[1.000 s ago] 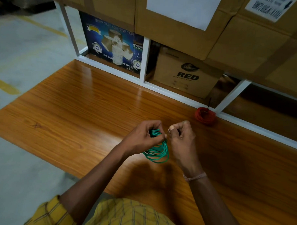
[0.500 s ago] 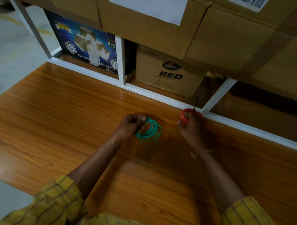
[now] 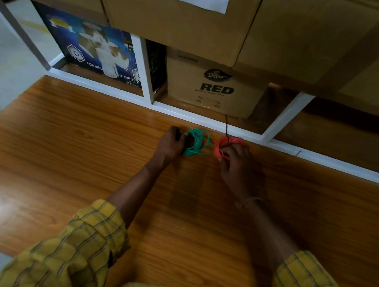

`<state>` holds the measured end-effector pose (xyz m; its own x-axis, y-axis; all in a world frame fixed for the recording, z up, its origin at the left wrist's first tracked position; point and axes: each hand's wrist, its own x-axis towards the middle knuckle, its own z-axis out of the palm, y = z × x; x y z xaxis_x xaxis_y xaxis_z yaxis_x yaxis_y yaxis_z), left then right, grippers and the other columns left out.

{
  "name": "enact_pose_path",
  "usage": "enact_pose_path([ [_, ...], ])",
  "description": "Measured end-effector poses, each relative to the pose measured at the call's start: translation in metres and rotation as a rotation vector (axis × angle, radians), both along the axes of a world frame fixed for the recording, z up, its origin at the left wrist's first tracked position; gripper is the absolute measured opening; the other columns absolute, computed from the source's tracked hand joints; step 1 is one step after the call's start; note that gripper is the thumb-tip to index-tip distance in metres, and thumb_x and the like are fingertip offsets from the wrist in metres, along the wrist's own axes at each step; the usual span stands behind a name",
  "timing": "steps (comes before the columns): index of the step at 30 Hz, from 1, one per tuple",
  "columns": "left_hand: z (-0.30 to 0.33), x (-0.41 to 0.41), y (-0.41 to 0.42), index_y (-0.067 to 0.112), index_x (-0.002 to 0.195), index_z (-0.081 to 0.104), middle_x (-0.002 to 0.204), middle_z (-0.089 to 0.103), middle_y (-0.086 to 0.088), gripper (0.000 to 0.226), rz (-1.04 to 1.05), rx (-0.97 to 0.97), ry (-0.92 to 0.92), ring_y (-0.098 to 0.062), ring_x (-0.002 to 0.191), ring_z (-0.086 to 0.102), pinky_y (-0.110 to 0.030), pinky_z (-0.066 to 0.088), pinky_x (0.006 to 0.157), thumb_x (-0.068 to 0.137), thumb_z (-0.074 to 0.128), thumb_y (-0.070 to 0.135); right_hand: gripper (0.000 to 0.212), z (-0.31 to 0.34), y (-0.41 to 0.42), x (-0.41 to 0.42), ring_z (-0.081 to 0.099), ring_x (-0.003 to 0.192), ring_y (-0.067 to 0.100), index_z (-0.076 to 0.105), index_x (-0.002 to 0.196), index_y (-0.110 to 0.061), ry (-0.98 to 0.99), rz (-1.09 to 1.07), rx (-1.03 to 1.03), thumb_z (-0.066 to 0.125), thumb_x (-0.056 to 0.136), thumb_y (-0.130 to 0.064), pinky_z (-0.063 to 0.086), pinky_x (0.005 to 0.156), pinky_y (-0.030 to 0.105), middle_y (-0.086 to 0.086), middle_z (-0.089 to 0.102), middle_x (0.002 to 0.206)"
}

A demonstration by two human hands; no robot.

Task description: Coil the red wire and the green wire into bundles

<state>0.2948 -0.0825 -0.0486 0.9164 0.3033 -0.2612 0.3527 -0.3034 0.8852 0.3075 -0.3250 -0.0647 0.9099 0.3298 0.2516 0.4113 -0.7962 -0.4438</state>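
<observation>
Now left hand (image 3: 170, 142) grips green wire (image 3: 196, 141); right hand (image 3: 235, 161) fingers pinch red wire (image 3: 224, 144)

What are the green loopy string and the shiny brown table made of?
The green wire bundle, gripped by the left hand, looks like thin plastic-coated wire: smooth, bright, holding springy loops. What is inside cannot be seen. The glossy brown wood-grain table looks like wood or a wood-pattern laminate: printed-looking grain lines and a bright light reflection suggest a smooth coated finish.

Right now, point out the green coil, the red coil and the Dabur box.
green coil (image 3: 198, 141), head view, on its right loops.
red coil (image 3: 219, 145), head view, on its left arc.
Dabur box (image 3: 216, 90), head view, on its front face.
</observation>
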Motion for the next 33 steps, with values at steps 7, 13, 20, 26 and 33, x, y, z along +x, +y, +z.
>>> enact_pose_path([
  [7, 0.001, -0.034, -0.006, 0.010, 0.163, 0.035, 0.169, 0.033, -0.018, 0.054, -0.227, 0.371, -0.308, -0.032, 0.156, 0.030, -0.042, 0.031, 0.126, 0.115, 0.043, 0.033, 0.049, -0.003, 0.000, 0.009, 0.028, 0.153, 0.042, 0.056, 0.143, -0.017, -0.042, -0.048, -0.047, 0.064, 0.097, -0.032, 0.029, 0.124, 0.055, 0.015, 0.039, 0.160],
  [13, -0.037, -0.041, -0.019, 0.025, 0.168, -0.005, 0.176, -0.016, -0.007, 0.075, -0.527, 0.508, -0.187, -0.033, 0.161, -0.022, -0.054, -0.005, 0.132, 0.110, 0.027, 0.059, 0.058, -0.026, 0.000, 0.015, 0.001, 0.160, 0.044, 0.038, 0.160, -0.032, 0.087, 0.019, -0.267, 0.047, 0.104, -0.043, 0.014, 0.127, 0.063, 0.016, 0.013, 0.174],
  [20, -0.034, -0.029, -0.021, 0.024, 0.170, -0.007, 0.174, -0.021, -0.020, 0.079, -0.574, 0.629, -0.072, -0.041, 0.159, -0.025, -0.056, -0.006, 0.130, 0.112, 0.039, 0.051, 0.060, -0.016, 0.001, 0.008, -0.010, 0.160, 0.041, 0.018, 0.166, -0.033, 0.132, 0.026, -0.386, 0.037, 0.109, -0.040, -0.002, 0.130, 0.058, 0.014, -0.002, 0.175],
  [26, -0.028, -0.029, -0.020, 0.029, 0.168, -0.014, 0.172, -0.030, -0.018, 0.085, -0.651, 0.666, 0.016, -0.040, 0.157, -0.030, -0.055, -0.007, 0.129, 0.109, 0.039, 0.058, 0.063, -0.020, -0.005, 0.000, -0.025, 0.158, 0.038, 0.000, 0.166, -0.037, 0.243, 0.038, -0.389, 0.027, 0.110, -0.048, -0.009, 0.128, 0.059, 0.011, -0.022, 0.173],
  [33, -0.030, -0.025, -0.016, 0.028, 0.168, -0.015, 0.170, -0.035, -0.018, 0.094, -0.684, 0.674, 0.044, -0.042, 0.157, -0.030, -0.055, -0.005, 0.127, 0.105, 0.048, 0.060, 0.064, -0.017, -0.004, 0.009, -0.034, 0.154, 0.034, -0.007, 0.164, -0.044, 0.322, 0.064, -0.368, 0.021, 0.108, -0.060, -0.022, 0.121, 0.053, 0.004, -0.030, 0.171],
])
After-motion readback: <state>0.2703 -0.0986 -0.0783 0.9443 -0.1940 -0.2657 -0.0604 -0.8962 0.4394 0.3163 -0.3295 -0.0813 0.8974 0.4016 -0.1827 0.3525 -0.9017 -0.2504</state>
